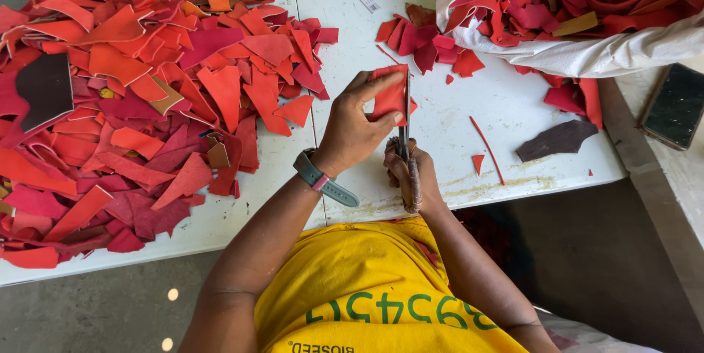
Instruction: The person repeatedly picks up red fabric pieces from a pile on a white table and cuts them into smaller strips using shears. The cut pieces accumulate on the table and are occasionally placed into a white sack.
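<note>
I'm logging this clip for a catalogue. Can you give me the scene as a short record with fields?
Setting: white table seen from above
Left hand: left hand holds a red piece upright by its edge
Right hand: right hand grips scissors, blades against the red piece
Left of hands: big pile of red and orange scraps
Upper right: white sack full of red scraps
Right edge: dark phone on a ledge
Also on table: brown scrap, thin red strip
Wrist: grey watch on the left arm
</note>
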